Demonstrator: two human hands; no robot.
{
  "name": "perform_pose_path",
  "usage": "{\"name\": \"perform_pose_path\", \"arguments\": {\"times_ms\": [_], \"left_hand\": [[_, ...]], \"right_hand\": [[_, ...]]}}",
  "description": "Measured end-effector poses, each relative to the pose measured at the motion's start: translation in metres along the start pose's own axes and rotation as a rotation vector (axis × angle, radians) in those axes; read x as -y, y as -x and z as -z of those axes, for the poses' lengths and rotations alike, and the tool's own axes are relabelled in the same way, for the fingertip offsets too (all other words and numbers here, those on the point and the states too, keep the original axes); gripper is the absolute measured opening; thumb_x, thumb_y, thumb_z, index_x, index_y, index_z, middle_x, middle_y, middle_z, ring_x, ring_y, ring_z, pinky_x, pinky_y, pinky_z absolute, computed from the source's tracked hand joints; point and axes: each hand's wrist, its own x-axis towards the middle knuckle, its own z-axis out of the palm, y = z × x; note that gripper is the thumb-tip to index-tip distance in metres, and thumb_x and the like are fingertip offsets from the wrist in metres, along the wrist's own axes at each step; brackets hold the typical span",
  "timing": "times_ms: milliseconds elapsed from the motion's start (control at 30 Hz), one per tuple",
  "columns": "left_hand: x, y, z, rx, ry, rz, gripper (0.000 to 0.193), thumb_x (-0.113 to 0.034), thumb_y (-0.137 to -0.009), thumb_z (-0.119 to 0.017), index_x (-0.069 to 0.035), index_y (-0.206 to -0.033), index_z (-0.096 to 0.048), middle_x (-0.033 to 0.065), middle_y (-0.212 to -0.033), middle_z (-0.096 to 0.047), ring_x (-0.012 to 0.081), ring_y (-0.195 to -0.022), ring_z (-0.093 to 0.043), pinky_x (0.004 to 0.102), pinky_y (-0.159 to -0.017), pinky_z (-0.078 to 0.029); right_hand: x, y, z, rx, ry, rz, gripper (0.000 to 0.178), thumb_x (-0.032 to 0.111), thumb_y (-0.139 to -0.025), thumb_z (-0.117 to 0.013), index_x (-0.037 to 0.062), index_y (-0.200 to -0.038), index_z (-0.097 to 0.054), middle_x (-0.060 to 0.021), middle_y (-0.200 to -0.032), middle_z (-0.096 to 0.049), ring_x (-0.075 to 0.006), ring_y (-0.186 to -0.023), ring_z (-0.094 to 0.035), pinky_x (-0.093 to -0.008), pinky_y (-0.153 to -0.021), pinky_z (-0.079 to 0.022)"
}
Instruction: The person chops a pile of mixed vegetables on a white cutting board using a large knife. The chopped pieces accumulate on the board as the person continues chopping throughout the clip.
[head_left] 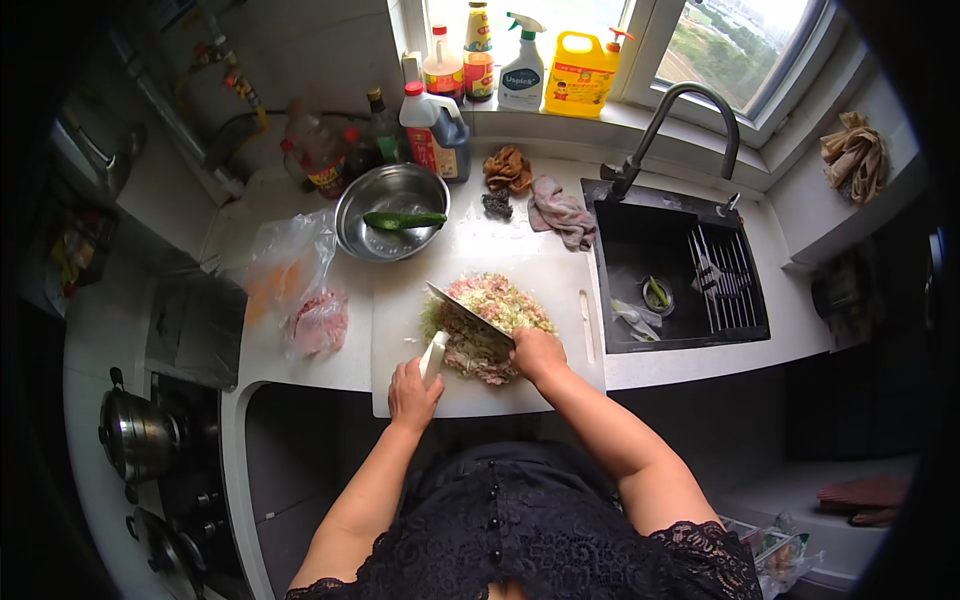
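Note:
On the white cutting board (400, 300) lies a spread heap of chopped pale-green vegetable and pink minced meat (500, 296). My right hand (538, 354) grips a cleaver (470, 315) at the right of the heap, its dark blade slanting across the mix toward the upper left. The cleaver's handle is hidden in my fist. At the board's near left, my left hand (412, 396) is closed around a white, elongated object (434, 358), which points up toward the heap. What kind of thing this is, I cannot make out.
Behind the board stands a steel bowl (350, 225) holding a green cucumber-like vegetable (404, 220). Left are a clear plastic bag (300, 250) and bagged pink meat (318, 322). A black sink (620, 270) with a faucet (728, 130) is right; a cloth (562, 212) and jug (436, 135) sit behind.

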Motion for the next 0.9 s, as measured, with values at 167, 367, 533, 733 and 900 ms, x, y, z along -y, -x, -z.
{"name": "perform_pose_path", "arguments": {"times_ms": [167, 367, 533, 733, 900], "left_hand": [[-0.008, -0.013, -0.001, -0.008, -0.022, -0.042, 0.045, -0.027, -0.075, -0.066, -0.002, -0.109, -0.051, 0.0184, -0.096, -0.052, 0.0383, -0.09, -0.052, 0.0468, -0.078, -0.044], [-0.01, -0.016, -0.002, -0.011, -0.022, -0.052, 0.044, -0.026, -0.075, -0.066, -0.003, -0.109, -0.051, 0.0188, -0.096, -0.052, 0.0386, -0.09, -0.052, 0.0473, -0.077, -0.044], [-0.003, -0.004, 0.001, -0.013, -0.014, -0.032, 0.043, -0.026, -0.075, -0.067, -0.003, -0.109, -0.05, 0.0192, -0.096, -0.052, 0.0388, -0.09, -0.052, 0.0476, -0.077, -0.044], [0.0, 0.011, 0.003, -0.029, 0.001, -0.031, 0.042, -0.026, -0.076, -0.066, -0.003, -0.107, -0.052, 0.0193, -0.095, -0.052, 0.039, -0.089, -0.052, 0.0477, -0.075, -0.044], [-0.002, 0.013, 0.006, -0.059, 0.021, -0.025, 0.041, -0.027, -0.076, -0.066, -0.003, -0.106, -0.052, 0.0189, -0.094, -0.052, 0.0387, -0.088, -0.053, 0.0472, -0.076, -0.044]], "right_hand": [[0.009, 0.003, 0.021, -0.009, -0.049, -0.009, 0.019, 0.023, -0.077, -0.058, 0.0091, -0.089, -0.064, -0.017, -0.088, -0.065, -0.0359, -0.085, -0.062, -0.0463, -0.076, -0.05], [0.006, -0.003, -0.007, 0.052, -0.024, -0.053, 0.019, 0.021, -0.077, -0.057, 0.0103, -0.091, -0.064, -0.0177, -0.089, -0.065, -0.0358, -0.087, -0.063, -0.0476, -0.075, -0.05], [0.023, 0.009, 0.011, 0.044, -0.037, 0.008, 0.019, 0.02, -0.077, -0.057, 0.0096, -0.091, -0.063, -0.0173, -0.089, -0.065, -0.0365, -0.086, -0.063, -0.0471, -0.074, -0.05], [0.014, 0.01, -0.006, 0.072, -0.041, 0.022, 0.017, 0.023, -0.078, -0.056, 0.009, -0.086, -0.063, -0.0187, -0.084, -0.065, -0.0377, -0.081, -0.062, -0.0474, -0.073, -0.05], [0.018, 0.023, 0.0, 0.008, -0.077, 0.09, 0.016, 0.024, -0.078, -0.057, 0.0102, -0.084, -0.063, -0.0181, -0.083, -0.065, -0.0379, -0.08, -0.062, -0.0479, -0.072, -0.049]]}}
